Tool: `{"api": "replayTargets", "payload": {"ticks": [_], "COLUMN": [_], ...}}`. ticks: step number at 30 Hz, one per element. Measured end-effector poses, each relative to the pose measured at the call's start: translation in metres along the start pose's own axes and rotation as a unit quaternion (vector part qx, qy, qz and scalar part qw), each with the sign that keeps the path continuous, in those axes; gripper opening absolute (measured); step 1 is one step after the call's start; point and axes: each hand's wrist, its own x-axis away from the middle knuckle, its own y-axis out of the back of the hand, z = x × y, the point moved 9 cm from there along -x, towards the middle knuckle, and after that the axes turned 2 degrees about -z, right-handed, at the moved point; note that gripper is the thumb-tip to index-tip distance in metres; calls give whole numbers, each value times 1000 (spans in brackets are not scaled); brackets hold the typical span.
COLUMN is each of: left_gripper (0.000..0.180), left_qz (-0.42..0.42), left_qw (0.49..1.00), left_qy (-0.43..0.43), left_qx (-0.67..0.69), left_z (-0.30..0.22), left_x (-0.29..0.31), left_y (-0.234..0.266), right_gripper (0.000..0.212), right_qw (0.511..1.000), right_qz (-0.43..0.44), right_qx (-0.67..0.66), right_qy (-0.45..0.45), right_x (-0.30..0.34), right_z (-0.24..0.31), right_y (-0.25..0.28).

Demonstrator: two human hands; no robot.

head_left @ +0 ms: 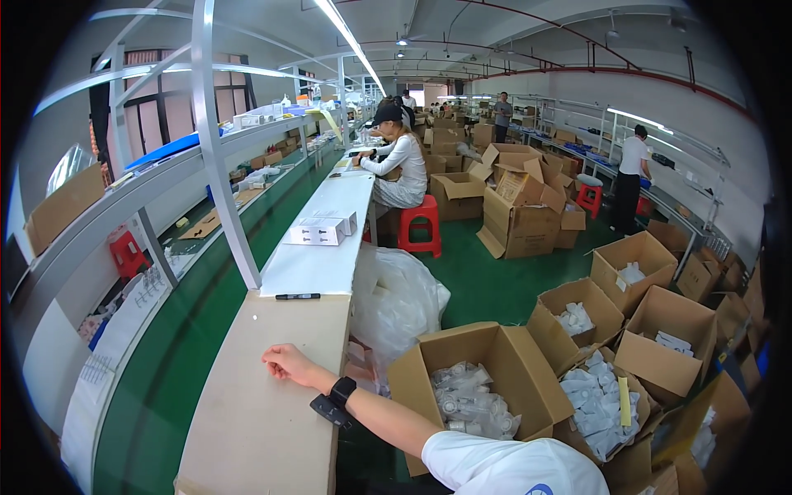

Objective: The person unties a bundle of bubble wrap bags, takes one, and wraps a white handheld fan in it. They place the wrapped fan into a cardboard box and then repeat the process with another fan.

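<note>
Right hand [289, 365] loosely curled between the surface's [256, 433] long edges, black marker [298, 296] beyond; grip unclear, left hand unseen.

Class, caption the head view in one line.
A bare hand over the beige tabletop; open brown cardboard boxes alongside.

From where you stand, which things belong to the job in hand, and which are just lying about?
Probably the job:
- right hand, at the bench
- pen, the dark one beyond the hand
- white boxes, farther along

Seemingly just lying about:
- red stool
- plastic sheeting
- far cartons on the floor
</note>
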Motion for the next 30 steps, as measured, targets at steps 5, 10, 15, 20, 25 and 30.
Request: {"api": "replayTargets", "payload": {"ticks": [5,10,15,20,25,30], "left_gripper": [28,37,44,38,27,25], "left_qz": [161,-271,-61,-90,-119,-159], "left_qw": [845,926,732,730,718,742], "left_qy": [497,46,678,642,638,618], "left_qx": [111,260,18,217,253,207], "left_z": [39,50,53,59,45,45], "left_x": [36,71,78,97,51,61], "left_y": [-9,21,29,1,5,12], "right_gripper": [13,12,11,11,12,12], "right_qw": [997,994,991,992,992,990], "right_qz": [6,3,5,2,0,2], "right_qx": [-72,-104,-125,-121,-126,-136], "right_qy": [-12,-30,-38,-30,-25,-28], "right_x": [3,-3,-2,-2,-3,-3], "right_z": [7,-3,-4,-2,-3,-2], "right_y": [6,7,5,11,12,11]}}
